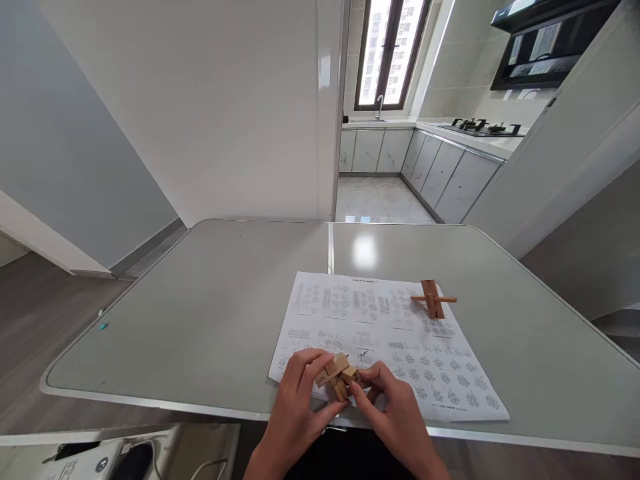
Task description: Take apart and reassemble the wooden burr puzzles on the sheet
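Between both hands is a light wooden interlocking puzzle, its numbered blocks crossing one another. My left hand grips it from the left, thumb below and fingers above. From the right, my right hand pinches a block of the same puzzle between thumb and fingers. Under the puzzle lies a white instruction sheet printed with rows of small assembly drawings. A darker wooden cross-shaped piece, a flat slat with a thin rod across it, rests on the sheet's upper right part.
The sheet lies on a grey-green table with a pale rim and a seam across its middle. A small blue bit sits near the left edge. Below the table at left are a white box and cables. Beyond stands a kitchen counter.
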Demonstrator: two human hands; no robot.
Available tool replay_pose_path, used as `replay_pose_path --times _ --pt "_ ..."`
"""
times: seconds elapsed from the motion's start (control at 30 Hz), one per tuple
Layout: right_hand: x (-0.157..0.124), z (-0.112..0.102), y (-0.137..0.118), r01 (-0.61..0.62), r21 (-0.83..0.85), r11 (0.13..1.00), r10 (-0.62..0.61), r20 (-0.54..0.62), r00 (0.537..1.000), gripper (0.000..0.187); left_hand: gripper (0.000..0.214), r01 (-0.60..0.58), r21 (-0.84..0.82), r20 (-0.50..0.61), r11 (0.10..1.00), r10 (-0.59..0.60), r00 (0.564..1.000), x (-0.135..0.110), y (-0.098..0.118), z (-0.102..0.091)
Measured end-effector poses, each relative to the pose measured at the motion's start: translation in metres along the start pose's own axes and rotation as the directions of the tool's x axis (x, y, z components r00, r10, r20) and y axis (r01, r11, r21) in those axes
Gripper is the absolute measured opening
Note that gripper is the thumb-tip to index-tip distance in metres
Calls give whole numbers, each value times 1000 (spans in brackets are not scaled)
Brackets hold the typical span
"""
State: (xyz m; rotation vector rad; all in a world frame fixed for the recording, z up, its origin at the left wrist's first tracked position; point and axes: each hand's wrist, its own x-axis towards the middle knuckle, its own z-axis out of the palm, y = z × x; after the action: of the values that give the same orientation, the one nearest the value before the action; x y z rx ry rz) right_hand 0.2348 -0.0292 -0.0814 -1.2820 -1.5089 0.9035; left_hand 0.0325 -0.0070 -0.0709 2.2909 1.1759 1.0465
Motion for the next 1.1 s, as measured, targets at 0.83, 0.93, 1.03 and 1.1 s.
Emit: replay_pose_path --times 0.83,0.93,1.03,1.1 --pt "-4 4 0 194 -244 950 -230 -130 964 9 66 -22 59 16 998 21 1000 5 10 9" --pt "-2 4 -2 226 -221 949 -250 -85 964 6 64 -35 62 16 997 35 999 5 10 9" --pt "0 1 -7 226 -174 959 -239 -61 969 8 62 -25 41 13 999 25 1000 5 10 9" --pt "1 -1 -9 208 -132 969 -216 -54 975 9 61 4 3 7 1000 -5 1000 5 9 9"
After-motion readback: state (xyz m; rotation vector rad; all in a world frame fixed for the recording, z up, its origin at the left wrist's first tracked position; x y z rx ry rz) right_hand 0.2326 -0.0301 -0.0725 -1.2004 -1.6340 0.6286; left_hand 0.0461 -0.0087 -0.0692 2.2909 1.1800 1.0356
